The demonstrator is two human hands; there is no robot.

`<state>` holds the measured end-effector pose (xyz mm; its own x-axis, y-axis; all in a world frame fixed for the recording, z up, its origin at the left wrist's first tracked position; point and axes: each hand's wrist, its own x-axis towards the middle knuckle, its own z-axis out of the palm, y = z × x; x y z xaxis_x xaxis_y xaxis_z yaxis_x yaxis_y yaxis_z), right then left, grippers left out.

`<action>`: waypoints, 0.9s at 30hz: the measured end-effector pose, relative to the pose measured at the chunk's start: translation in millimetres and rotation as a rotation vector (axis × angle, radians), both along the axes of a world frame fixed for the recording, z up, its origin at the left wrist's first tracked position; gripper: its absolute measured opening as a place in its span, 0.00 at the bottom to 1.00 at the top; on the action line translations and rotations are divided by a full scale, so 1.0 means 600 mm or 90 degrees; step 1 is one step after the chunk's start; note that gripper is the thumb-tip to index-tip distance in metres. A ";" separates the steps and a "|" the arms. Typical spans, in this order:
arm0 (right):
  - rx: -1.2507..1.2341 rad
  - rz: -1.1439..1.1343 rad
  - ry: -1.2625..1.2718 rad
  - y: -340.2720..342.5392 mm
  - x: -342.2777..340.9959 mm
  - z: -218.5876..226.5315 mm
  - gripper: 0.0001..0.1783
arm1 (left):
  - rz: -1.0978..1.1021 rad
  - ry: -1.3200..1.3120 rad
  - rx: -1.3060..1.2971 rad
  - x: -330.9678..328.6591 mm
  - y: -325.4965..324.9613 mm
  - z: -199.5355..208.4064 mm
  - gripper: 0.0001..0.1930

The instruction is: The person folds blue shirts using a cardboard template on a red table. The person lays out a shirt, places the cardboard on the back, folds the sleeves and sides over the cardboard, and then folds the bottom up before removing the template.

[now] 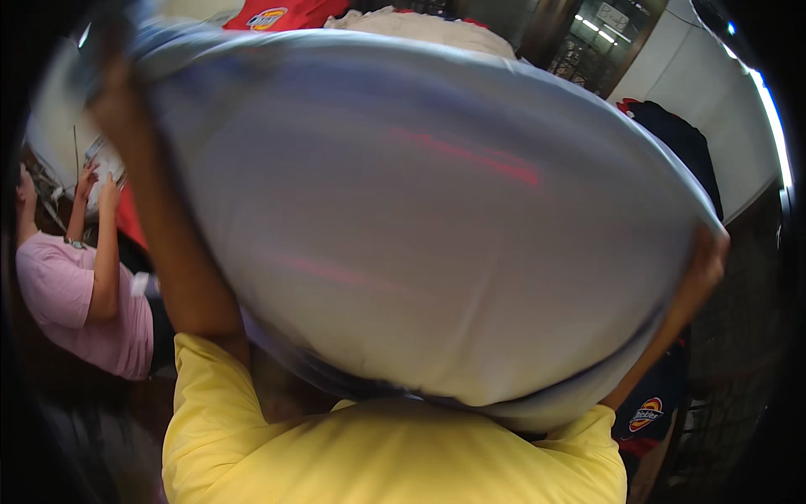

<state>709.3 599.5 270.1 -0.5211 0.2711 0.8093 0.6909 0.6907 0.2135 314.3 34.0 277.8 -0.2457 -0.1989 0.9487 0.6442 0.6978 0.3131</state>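
A large pale grey-white cloth (403, 227) is spread in the air in front of me, bellied out and blurred by motion. Faint pinkish-red streaks cross it. At its upper left corner, my left hand (117, 97) is raised high and closed on the cloth, its fingers smeared. On the right, my right hand (711, 256) grips the cloth's edge, fingers wrapped round it. The lower edge hangs close to my yellow shirt (395, 454). Whether the cloth is a garment or a plain sheet, I cannot tell.
To the left, a person in a pink shirt (80, 302) holds something whitish. Beyond the cloth lie a red garment (285, 13) and a beige cloth (420, 29). Dark garments (676, 139) are at the right, another dark garment (646, 424) lower down. A white wall (714, 92) stands behind.
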 end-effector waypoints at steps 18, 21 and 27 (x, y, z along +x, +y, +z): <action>-0.476 0.149 -0.295 0.083 -0.377 -0.513 0.34 | -0.044 -0.532 -0.448 -0.140 0.447 -0.555 0.22; -0.487 0.054 -0.307 0.094 -0.395 -0.497 0.36 | -0.004 -0.368 -0.409 -0.156 0.469 -0.572 0.22; -0.469 0.131 -0.208 0.153 -0.351 -0.507 0.32 | -0.093 -0.276 -0.428 -0.148 0.452 -0.519 0.19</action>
<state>498.5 691.5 -34.3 -0.7962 0.5461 0.2606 0.5172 0.8377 -0.1751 225.5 305.2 -33.8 -0.5982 0.4417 0.6686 0.6610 0.7437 0.1000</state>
